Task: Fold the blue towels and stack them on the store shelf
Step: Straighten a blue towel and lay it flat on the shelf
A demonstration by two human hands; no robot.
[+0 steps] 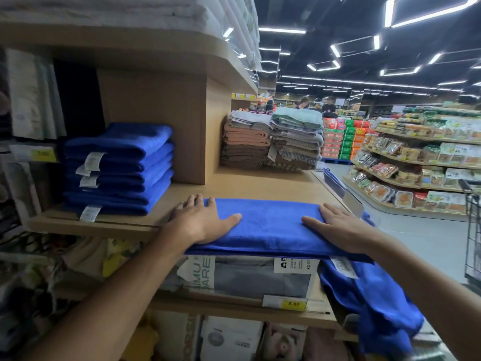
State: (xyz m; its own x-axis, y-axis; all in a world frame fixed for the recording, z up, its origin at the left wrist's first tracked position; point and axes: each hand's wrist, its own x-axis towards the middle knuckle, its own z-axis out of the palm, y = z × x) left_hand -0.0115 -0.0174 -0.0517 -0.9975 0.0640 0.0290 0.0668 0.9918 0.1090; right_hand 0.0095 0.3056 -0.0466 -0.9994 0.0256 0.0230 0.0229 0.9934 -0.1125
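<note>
A blue towel (pixel 270 227) lies folded into a long strip on the wooden shelf (pixel 250 183), at its front edge. My left hand (pixel 203 220) presses flat on the towel's left end, fingers spread. My right hand (pixel 335 225) lies flat on its right end. A stack of several folded blue towels (pixel 122 168) with white tags stands at the shelf's left. More loose blue towel (pixel 374 303) hangs down below my right forearm.
A pile of brown, grey and green towels (pixel 273 142) stands at the shelf's back right. Packaged bedding (pixel 250 277) fills the shelf below, with a yellow price tag (pixel 292 304). An aisle and food shelves (pixel 416 162) lie to the right, a trolley (pixel 472 230) at the edge.
</note>
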